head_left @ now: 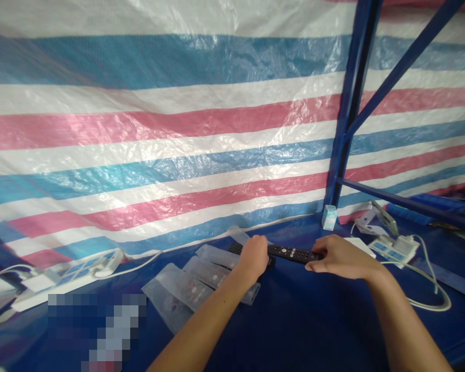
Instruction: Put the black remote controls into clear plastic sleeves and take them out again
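Observation:
A black remote control (289, 252) with light buttons lies level between my two hands. My right hand (339, 257) grips its right end between thumb and fingers. My left hand (256, 257) is closed at its left end, with the fingertips hidden behind the knuckles. Under and beside the left hand shows another dark remote control (235, 248), partly covered. Close to its left, several remote controls in translucent plastic sleeves (201, 281) lie side by side on the blue tabletop (306, 320). A bit of clear plastic (238, 235) sticks up behind the left hand.
White power strips with cords stand at the left (77, 276) and right (395, 248). A small light-blue box (329, 217) sits by the blue metal post (343, 129). Striped plastic sheeting (158, 129) hangs behind. A blurred patch (114, 330) covers something at lower left.

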`<state>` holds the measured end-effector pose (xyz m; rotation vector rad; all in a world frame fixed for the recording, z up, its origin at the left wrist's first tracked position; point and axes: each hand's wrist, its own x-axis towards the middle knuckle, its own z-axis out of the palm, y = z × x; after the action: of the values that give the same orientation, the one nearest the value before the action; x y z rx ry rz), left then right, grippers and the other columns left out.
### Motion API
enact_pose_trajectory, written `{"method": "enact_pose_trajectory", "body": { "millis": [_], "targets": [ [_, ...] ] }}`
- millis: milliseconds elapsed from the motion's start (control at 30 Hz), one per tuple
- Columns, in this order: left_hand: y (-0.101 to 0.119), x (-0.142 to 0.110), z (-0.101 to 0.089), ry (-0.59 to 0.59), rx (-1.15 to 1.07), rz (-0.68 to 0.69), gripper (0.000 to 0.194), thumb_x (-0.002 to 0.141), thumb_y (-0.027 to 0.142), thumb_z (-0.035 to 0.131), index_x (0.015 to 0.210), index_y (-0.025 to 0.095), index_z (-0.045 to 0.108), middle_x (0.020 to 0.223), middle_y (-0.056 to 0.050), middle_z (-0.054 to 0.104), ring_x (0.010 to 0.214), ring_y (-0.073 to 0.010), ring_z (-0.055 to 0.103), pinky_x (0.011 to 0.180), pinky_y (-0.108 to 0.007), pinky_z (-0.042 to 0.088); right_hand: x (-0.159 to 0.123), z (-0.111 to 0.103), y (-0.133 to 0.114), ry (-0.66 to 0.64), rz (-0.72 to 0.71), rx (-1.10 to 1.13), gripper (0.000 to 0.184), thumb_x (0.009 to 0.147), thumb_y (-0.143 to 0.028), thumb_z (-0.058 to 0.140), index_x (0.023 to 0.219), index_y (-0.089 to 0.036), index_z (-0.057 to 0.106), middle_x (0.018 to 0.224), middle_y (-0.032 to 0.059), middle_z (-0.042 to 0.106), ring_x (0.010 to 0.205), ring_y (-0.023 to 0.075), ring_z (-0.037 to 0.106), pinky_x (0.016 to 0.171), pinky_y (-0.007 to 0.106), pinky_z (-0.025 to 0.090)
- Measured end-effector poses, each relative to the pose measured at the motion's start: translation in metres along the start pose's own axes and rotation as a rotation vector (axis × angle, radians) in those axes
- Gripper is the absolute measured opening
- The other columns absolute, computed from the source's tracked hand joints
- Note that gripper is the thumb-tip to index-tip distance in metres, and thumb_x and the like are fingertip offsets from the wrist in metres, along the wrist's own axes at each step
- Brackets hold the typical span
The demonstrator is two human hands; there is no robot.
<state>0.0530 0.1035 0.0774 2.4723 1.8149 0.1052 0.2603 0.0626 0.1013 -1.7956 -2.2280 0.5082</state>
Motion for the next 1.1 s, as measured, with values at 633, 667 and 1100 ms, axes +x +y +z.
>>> {"method": "enact_pose_trajectory", "body": {
  "millis": [633, 667, 1100],
  "targets": [
    [0.004, -0.002, 0.010, 0.106, -0.022, 0.070, 0.027, 0.085, 0.003, 0.038, 0.098, 0.007, 0.060, 0.100, -0.016, 0.065, 0.097, -0.0235, 0.062, 0.088, -0.033, 0.045, 0.034, 0.049, -0.021, 0.203, -0.078, -0.088, 0.029, 0.071, -0.047, 0.062, 0.065, -0.019, 0.068, 0.076, 0.0053, 0.070, 0.070, 0.0206, 0.063, 0.055, 0.026, 0.032],
    [0.008, -0.003, 0.011, 0.099, -0.029, 0.090, 0.027, 0.085, 0.004, 0.038, 0.099, 0.008, 0.060, 0.100, -0.015, 0.064, 0.096, -0.0237, 0.062, 0.087, -0.033, 0.045, 0.037, 0.054, -0.023, 0.223, -0.079, -0.088, 0.028, 0.072, -0.046, 0.061, 0.066, -0.019, 0.068, 0.077, 0.0056, 0.069, 0.070, 0.0206, 0.063, 0.055, 0.027, 0.032],
    [0.013, 0.000, 0.013, 0.129, -0.135, 0.090, 0.025, 0.088, 0.006, 0.037, 0.093, 0.012, 0.061, 0.096, -0.012, 0.065, 0.092, -0.0220, 0.061, 0.082, -0.031, 0.044, 0.050, 0.051, 0.014, 0.026, -0.208, 0.468, 0.035, 0.068, -0.036, 0.066, 0.095, -0.016, 0.073, 0.077, 0.0024, 0.067, 0.070, 0.0181, 0.058, 0.069, 0.030, 0.045]
  ]
}}
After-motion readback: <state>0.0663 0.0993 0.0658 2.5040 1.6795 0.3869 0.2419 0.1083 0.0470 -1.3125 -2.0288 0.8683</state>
